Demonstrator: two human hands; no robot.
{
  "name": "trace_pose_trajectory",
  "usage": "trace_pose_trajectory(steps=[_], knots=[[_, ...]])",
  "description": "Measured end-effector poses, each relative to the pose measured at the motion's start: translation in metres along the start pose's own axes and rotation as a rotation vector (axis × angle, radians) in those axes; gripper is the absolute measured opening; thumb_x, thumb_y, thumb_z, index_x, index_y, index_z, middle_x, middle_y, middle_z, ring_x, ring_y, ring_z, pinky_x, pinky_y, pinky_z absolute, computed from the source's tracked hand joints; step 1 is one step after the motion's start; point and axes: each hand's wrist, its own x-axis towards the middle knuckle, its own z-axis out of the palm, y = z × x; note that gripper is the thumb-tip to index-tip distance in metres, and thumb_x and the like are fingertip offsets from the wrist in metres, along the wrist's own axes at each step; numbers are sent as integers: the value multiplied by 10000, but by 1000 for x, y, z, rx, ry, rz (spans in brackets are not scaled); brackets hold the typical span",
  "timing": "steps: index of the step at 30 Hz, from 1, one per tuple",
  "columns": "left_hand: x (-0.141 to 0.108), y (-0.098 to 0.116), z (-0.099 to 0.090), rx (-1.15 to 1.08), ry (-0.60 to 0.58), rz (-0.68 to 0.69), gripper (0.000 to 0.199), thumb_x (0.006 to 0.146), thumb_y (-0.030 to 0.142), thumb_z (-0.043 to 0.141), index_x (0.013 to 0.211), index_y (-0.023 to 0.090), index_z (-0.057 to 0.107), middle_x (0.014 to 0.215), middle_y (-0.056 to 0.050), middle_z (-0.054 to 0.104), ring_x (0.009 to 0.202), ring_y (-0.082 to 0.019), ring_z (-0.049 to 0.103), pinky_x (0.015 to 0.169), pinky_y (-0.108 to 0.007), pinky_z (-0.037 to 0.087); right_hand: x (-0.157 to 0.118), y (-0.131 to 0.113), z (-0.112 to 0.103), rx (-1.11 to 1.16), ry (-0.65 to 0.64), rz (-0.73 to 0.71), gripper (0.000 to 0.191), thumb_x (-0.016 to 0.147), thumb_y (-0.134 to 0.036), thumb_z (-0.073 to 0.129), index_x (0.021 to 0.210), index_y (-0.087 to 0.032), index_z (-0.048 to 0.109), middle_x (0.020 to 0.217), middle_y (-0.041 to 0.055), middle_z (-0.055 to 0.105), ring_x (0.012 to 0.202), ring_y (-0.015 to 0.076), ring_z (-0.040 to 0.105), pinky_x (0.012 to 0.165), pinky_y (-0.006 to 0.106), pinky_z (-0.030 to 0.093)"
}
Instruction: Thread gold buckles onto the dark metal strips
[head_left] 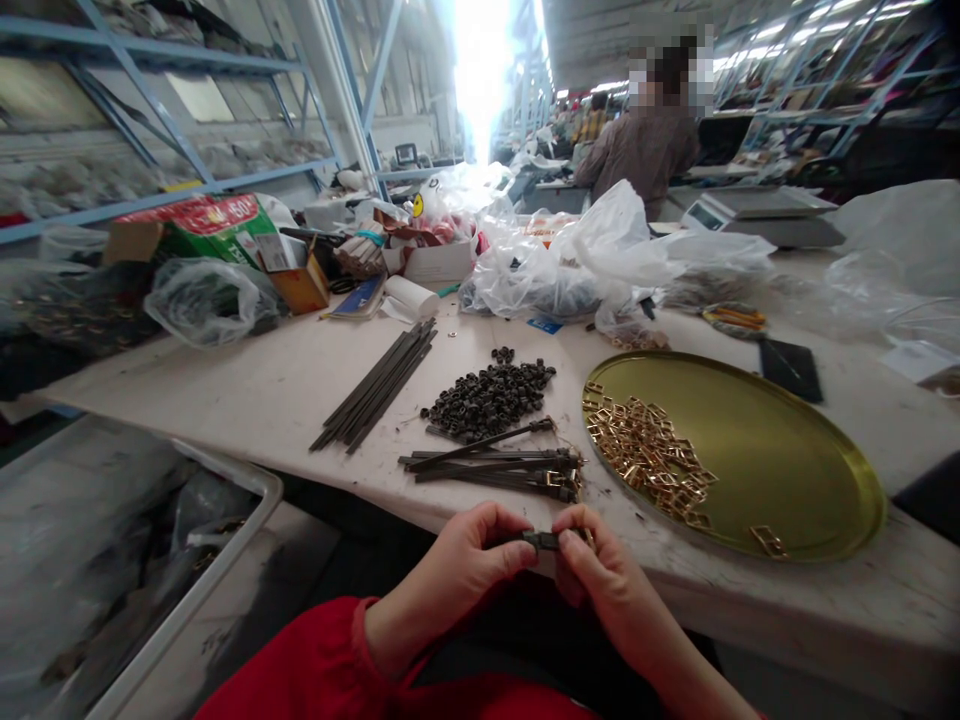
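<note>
Near the table's front edge, my left hand (480, 548) and my right hand (592, 560) are closed on one short visible stretch of dark strap (546, 541). A bit of gold metal shows by the right fingers; the fingers cover most of the rest. Just beyond lie several dark straps with gold buckles (510, 465) at their right ends. Behind these is a heap of small black loops (491, 395). To its left rests a bundle of plain dark strips (379, 385). At the right, a round gold tray (795, 450) holds a pile of gold rectangular buckles (649, 455).
Plastic bags (540, 265), boxes and a paper roll (410, 298) crowd the back of the table. A scale (757, 212) stands at the back right. Below left is a white-rimmed bin (262, 490) with bags inside. A person (641, 145) stands farther off.
</note>
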Motion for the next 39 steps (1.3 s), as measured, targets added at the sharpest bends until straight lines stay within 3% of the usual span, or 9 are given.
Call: trace_pose_trajectory(steps=[3, 8, 15, 21, 26, 32, 36, 39], knots=[[-2, 1, 1, 176, -1, 15, 184, 695, 243, 629, 824, 115, 600, 745, -19, 637, 670, -131, 556, 642, -244, 425, -4, 3, -4, -296, 7, -96, 204, 826, -419, 408, 838, -215, 402, 469, -97, 350, 415, 91, 311, 407, 201, 234], [-7, 3, 3, 422, 42, 37, 143, 696, 195, 602, 820, 134, 635, 744, 1, 647, 691, -128, 553, 641, -221, 413, -8, 1, -8, -740, 84, -331, 107, 811, -273, 382, 807, -200, 460, 645, -12, 489, 570, 139, 472, 530, 253, 380], [-9, -3, 5, 407, -6, -47, 125, 706, 186, 566, 796, 132, 635, 661, 13, 628, 626, -118, 553, 603, -220, 410, -14, 1, -9, -944, -54, -359, 97, 823, -192, 350, 845, -195, 444, 694, 21, 558, 611, 162, 544, 574, 280, 444], [-6, -15, 8, 215, -72, -60, 238, 699, 176, 571, 932, 128, 568, 730, -5, 638, 642, -129, 582, 608, -238, 450, -20, 2, -9, -885, -129, -378, 187, 852, -172, 346, 1014, -180, 436, 905, 71, 618, 833, 182, 601, 734, 305, 475], [-8, -7, 9, 409, -49, 95, 276, 702, 101, 551, 974, 150, 553, 920, -40, 653, 841, -168, 588, 756, -272, 449, -17, 0, -6, -789, -163, -426, 273, 865, -182, 356, 1133, -178, 411, 1092, 107, 579, 1005, 202, 552, 854, 334, 436], [-7, 5, 1, 447, -28, 117, 304, 773, 145, 514, 1074, 165, 474, 971, -52, 666, 892, -176, 602, 824, -304, 440, -13, -11, -9, -464, -130, -246, 320, 859, -393, 422, 1097, -186, 474, 746, 16, 577, 656, 158, 533, 587, 272, 437], [-6, 5, -8, 555, -11, 108, 291, 790, 168, 499, 1079, 180, 465, 966, -40, 671, 905, -172, 604, 853, -306, 428, -5, -9, -10, -280, -51, -131, 339, 829, -485, 447, 872, -174, 573, 600, -20, 515, 561, 127, 480, 524, 241, 394], [-1, 3, -13, 655, 2, 108, 284, 799, 181, 486, 1082, 185, 475, 958, -40, 669, 895, -175, 608, 834, -305, 444, 3, -3, -12, -277, 23, -146, 357, 811, -494, 463, 866, -169, 600, 598, -13, 524, 551, 132, 484, 510, 246, 385]])
